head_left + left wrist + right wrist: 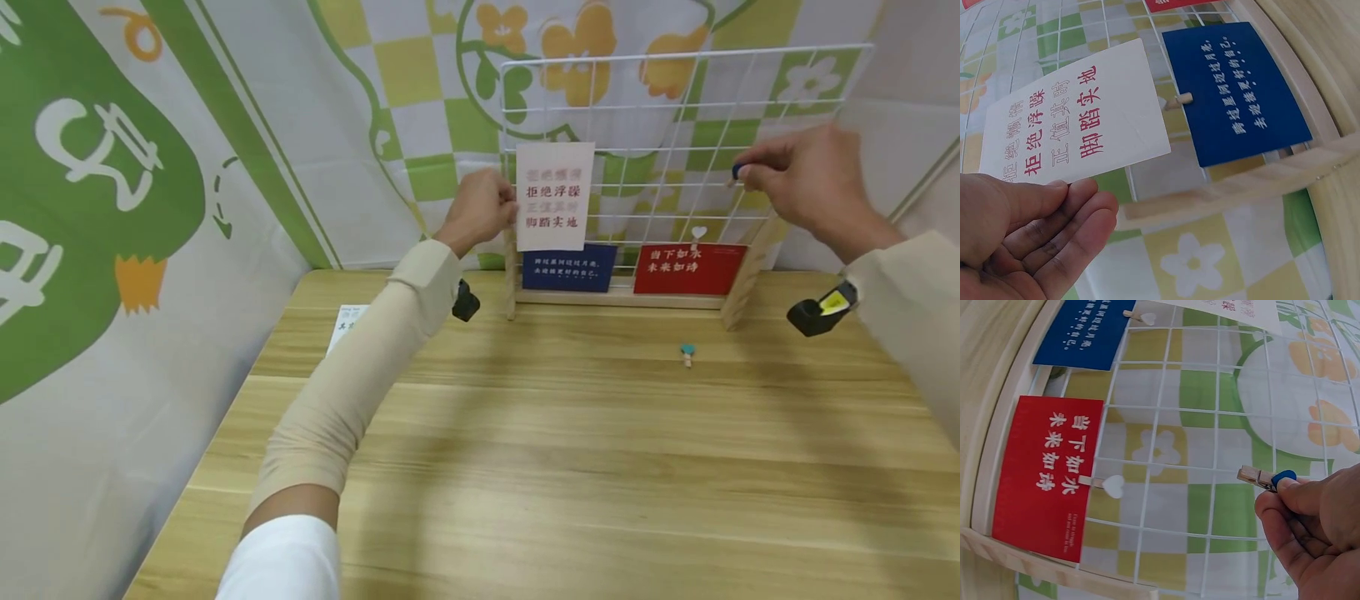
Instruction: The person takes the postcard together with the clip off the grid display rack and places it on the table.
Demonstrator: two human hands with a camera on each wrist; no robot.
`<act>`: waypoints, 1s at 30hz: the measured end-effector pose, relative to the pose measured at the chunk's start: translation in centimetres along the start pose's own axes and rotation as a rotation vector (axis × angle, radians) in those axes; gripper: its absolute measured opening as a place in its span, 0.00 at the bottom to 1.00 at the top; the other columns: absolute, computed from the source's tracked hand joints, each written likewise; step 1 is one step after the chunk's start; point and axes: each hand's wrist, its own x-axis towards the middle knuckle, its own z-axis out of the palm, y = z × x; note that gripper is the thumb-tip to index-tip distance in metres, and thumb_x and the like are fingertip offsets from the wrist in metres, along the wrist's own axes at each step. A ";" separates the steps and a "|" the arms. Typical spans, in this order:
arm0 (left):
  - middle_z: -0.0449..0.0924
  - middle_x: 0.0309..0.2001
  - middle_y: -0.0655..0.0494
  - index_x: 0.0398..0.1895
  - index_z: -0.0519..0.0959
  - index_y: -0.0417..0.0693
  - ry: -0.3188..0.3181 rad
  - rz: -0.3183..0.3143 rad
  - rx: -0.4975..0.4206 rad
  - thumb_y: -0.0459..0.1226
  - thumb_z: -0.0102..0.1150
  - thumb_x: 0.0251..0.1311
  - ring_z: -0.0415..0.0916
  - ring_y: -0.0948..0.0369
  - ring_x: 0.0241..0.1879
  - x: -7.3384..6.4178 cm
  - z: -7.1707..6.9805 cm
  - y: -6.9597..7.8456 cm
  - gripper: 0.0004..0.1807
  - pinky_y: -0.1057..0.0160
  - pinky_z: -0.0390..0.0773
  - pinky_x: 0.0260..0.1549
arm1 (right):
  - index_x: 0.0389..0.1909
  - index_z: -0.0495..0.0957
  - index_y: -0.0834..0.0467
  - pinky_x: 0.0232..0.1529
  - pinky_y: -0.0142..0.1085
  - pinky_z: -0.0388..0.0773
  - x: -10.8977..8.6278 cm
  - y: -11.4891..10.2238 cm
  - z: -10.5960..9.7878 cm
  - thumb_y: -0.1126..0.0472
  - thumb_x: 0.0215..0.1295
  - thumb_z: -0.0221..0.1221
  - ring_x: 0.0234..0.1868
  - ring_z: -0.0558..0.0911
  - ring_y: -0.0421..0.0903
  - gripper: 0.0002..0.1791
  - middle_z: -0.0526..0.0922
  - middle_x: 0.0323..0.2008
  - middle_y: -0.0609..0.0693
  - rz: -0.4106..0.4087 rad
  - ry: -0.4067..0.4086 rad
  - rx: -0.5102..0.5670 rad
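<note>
Card and peg apart, both at the white metal-wire grid (678, 55).
Your left hand (480, 208) pinches the white paper card with red characters (555, 200) by its left edge, before the grid's left part; toward the grid's right, your right hand (821, 187) grasps a small wooden peg with a blue head (1257, 476) between thumb and fingers. Risks, as I judge: a one-edge hold could let the card tilt if your pinch slackens; so small a peg could twist or drop under uneven pressure.

Left hand (480, 210), right hand (816, 185) bare. Left sleeve (322, 404) beige, wrinkled near elbow, broad beige band (427, 277) at wrist. White shirt (291, 557) higher up, bare gap between. Right sleeve (909, 321) beige. Left camera (466, 302) black, small; right camera (808, 317) black, yellow label (834, 302).
</note>
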 end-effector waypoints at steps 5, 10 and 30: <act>0.86 0.37 0.48 0.37 0.86 0.40 -0.019 -0.047 -0.023 0.32 0.50 0.70 0.73 0.61 0.25 -0.3 -0.2 -1.1 0.13 0.70 0.67 0.21 | 0.51 0.83 0.62 0.20 0.28 0.65 0.0 0.5 0.9 0.53 0.72 0.56 0.20 0.66 0.16 0.18 0.82 0.50 0.64 -0.011 -0.004 0.018; 0.86 0.43 0.46 0.40 0.85 0.39 -0.032 -0.092 -0.084 0.33 0.51 0.70 0.83 0.56 0.36 -0.7 -0.5 -2.2 0.11 0.69 0.74 0.25 | 0.50 0.83 0.62 0.18 0.31 0.63 -0.3 1.0 1.5 0.53 0.72 0.56 0.18 0.68 0.21 0.18 0.83 0.48 0.64 -0.033 -0.006 0.019; 0.86 0.40 0.44 0.40 0.84 0.36 -0.050 -0.168 -0.134 0.31 0.56 0.68 0.82 0.55 0.35 -2.1 -1.2 -5.4 0.08 0.67 0.82 0.32 | 0.50 0.83 0.64 0.15 0.33 0.63 -2.2 3.5 3.6 0.59 0.71 0.56 0.17 0.68 0.40 0.16 0.84 0.46 0.68 -0.032 -0.089 0.025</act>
